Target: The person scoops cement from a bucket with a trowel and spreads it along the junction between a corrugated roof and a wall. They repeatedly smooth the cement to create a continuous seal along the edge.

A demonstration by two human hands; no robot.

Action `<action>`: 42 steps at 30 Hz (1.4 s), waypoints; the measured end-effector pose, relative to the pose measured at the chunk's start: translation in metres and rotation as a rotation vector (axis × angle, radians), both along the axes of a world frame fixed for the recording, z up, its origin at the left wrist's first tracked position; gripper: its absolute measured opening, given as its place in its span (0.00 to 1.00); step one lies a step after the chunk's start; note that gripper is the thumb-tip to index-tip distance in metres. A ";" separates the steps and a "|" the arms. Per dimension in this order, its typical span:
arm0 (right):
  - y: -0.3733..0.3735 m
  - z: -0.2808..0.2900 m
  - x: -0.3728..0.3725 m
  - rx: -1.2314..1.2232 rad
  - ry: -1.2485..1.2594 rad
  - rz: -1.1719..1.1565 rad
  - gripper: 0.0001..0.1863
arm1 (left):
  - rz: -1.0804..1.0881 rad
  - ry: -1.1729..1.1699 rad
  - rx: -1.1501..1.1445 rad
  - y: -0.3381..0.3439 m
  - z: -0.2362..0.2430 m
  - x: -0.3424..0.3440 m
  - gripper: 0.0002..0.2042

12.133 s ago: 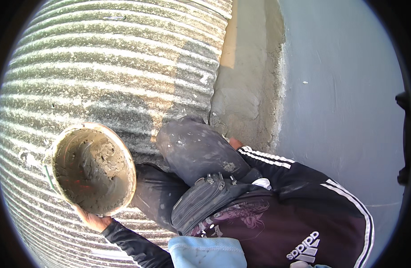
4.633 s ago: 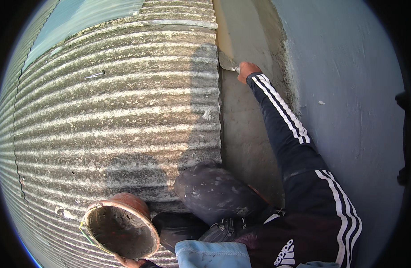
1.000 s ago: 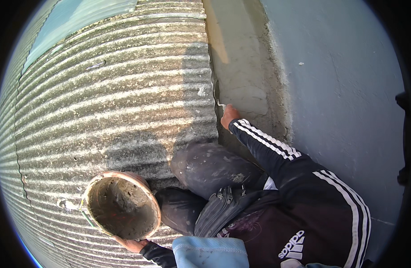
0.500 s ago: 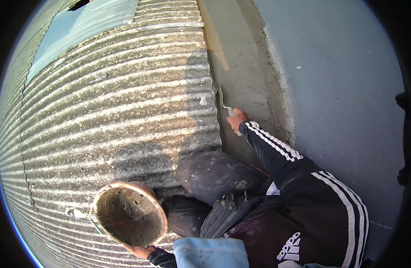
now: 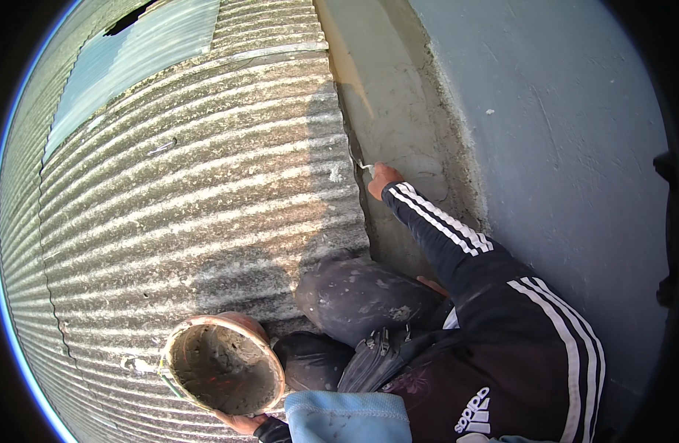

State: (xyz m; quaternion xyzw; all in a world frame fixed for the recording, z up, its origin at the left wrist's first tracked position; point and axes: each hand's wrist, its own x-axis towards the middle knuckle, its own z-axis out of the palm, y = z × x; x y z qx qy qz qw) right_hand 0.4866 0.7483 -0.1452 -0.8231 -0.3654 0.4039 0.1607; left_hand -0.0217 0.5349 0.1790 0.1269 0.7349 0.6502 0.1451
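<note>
My right hand grips a small trowel by its handle; the blade is at the wavy edge of the corrugated sheets, beside a strip of smooth grey mortar, and is hard to make out. My left hand, low in the picture, is wrapped under the rim of an orange bucket with wet grey mortar inside. The bucket is tipped toward me, next to my bent leg.
A smooth blue-grey surface runs along the right of the mortar strip. Translucent bluish sheets are set among the corrugated ones at upper left, beside a dark opening. My bent knee rests near the sheets' edge.
My right hand with the trowel came back toward me after reaching farther up the strip, and has just shifted slightly forward again. My left hand still holds the bucket.
</note>
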 end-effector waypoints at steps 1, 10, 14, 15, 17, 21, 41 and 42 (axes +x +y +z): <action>-0.001 0.006 -0.003 0.009 -0.020 0.007 0.16 | -0.002 0.005 0.001 0.000 -0.001 -0.001 0.26; -0.056 0.002 0.020 0.184 0.028 -0.060 0.17 | -0.011 0.002 0.023 0.003 -0.005 -0.002 0.27; -0.001 -0.010 0.031 0.162 -0.052 -0.015 0.18 | -0.017 0.009 0.013 0.001 -0.007 -0.004 0.28; 0.010 -0.008 0.028 0.139 -0.074 0.018 0.17 | -0.017 0.014 0.015 0.000 -0.007 -0.005 0.28; 0.014 -0.002 0.021 0.099 -0.087 0.042 0.17 | -0.017 0.015 0.014 0.000 -0.008 -0.006 0.28; -0.027 0.012 0.015 0.076 -0.058 0.058 0.15 | -0.024 0.020 0.008 0.003 -0.009 -0.004 0.29; -0.072 0.028 -0.021 -0.136 0.052 0.137 0.17 | -0.081 0.215 0.015 -0.032 -0.041 -0.069 0.25; -0.082 0.023 -0.028 -0.056 0.042 0.171 0.17 | -0.092 0.235 0.006 -0.033 -0.044 -0.071 0.24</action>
